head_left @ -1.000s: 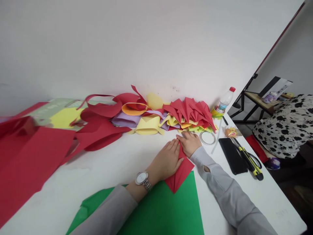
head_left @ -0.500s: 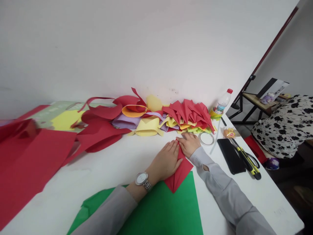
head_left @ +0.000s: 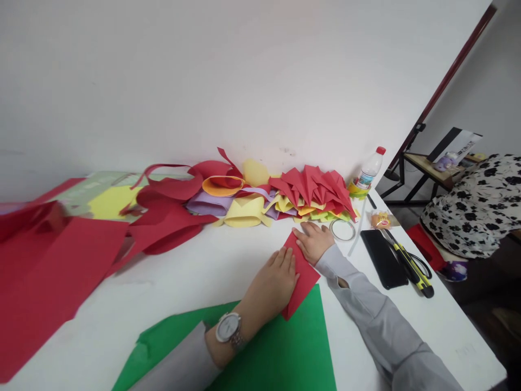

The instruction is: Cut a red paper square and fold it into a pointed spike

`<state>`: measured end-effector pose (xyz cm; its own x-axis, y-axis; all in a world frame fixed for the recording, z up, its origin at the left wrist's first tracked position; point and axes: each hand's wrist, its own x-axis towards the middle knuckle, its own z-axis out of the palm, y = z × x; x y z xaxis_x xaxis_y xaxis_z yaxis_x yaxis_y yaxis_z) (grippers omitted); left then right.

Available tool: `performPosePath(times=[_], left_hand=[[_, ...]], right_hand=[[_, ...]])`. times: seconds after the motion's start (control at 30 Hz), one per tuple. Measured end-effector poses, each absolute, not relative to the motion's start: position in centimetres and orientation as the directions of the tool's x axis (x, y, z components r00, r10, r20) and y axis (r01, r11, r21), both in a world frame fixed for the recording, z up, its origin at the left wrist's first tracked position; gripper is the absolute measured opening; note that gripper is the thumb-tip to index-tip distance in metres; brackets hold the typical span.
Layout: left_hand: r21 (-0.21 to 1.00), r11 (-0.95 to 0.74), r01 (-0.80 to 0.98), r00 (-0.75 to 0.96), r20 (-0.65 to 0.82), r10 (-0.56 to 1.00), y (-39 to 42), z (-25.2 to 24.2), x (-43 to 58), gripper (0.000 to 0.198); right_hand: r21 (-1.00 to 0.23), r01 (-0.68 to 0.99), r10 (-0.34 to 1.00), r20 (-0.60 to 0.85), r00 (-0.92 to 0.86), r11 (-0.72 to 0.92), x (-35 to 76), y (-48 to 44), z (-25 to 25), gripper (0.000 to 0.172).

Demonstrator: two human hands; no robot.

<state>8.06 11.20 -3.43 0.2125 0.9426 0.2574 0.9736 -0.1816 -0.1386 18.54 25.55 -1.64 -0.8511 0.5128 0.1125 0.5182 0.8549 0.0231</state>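
Note:
A folded piece of red paper (head_left: 303, 277) lies slanted on the white table, its lower end over a green sheet (head_left: 280, 347). My left hand (head_left: 277, 277), with a watch on the wrist, is closed along the paper's left edge, fingers together. At the upper right edge my right hand (head_left: 314, 243) grips and holds down the paper with bent fingers. The tips of some fingers are hard to make out against the paper. The part of the paper beneath my left hand is hidden.
Red folded-paper pieces (head_left: 313, 190) and a yellow paper shape (head_left: 244, 212) lie along the wall. Large red sheets (head_left: 77, 260) cover the left. On the right are a tape roll (head_left: 342, 230), phone (head_left: 383, 258), yellow-black cutter (head_left: 413, 269) and bottle (head_left: 368, 172). A person in patterned clothing (head_left: 476, 206) is beyond.
The red paper's left side has been folded over, so its creased face is covered and it looks narrower at the bottom. My left hand has shifted slightly down; my right hand stays near the top.

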Motion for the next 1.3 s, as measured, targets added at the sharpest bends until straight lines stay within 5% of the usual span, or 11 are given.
performPosePath(times=[0.33, 0.53, 0.93, 1.3], left_hand=[[-0.232, -0.225, 0.946, 0.274, 0.206, 0.939, 9.7, -3.5, 8.9, 0.045], [-0.256, -0.226, 0.94, 0.28, 0.202, 0.939, 9.3, -3.7, 9.1, 0.046], [-0.182, -0.15, 0.972, 0.185, 0.189, 0.964, 8.4, -4.0, 9.3, 0.049], [-0.153, 0.022, 0.988, 0.019, 0.261, 0.965, 7.7, -3.8, 9.7, 0.045]], right_hand=[[0.02, 0.519, 0.514, 0.108, -0.851, 0.855, 18.7, 25.3, -1.4, 0.045], [0.014, 0.499, 0.497, 0.074, -0.865, 0.866, 19.1, 25.5, -1.9, 0.062], [-0.184, 0.447, 0.43, -0.123, -0.894, 0.876, 19.9, 27.2, -1.4, 0.092], [-0.248, 0.469, 0.445, -0.148, -0.883, 0.848, 19.8, 27.1, -1.4, 0.091]])
